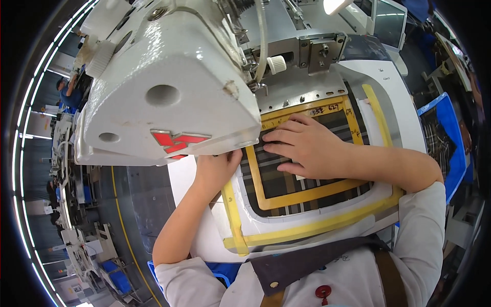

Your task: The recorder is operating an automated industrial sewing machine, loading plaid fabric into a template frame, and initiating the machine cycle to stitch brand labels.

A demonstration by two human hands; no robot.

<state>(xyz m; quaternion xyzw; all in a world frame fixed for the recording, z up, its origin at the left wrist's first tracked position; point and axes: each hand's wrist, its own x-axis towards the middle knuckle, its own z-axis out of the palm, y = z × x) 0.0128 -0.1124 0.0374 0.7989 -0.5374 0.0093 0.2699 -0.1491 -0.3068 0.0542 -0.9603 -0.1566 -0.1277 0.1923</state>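
My right hand [309, 148] lies flat, fingers spread, on dark plaid fabric [291, 190] inside a yellow rectangular frame [312, 192]. Its fingertips reach toward the frame's far left part, and it holds nothing that I can see. A small white piece shows under the palm. Left of the frame, my left hand [219, 169] is beneath the edge of the white sewing machine head [179, 102]; the machine hides its fingers, so their grip cannot be made out. A metal clamp plate [307, 92] meets the frame's far side.
White sheeting with yellow tape [302, 230] surrounds the frame on the worktable. A white knob [276, 64] and tubing stand near the needle area. At right is a blue bin [455, 169] with plaid fabric. Another person [70, 92] is far left, beyond a yellow floor line [123, 215].
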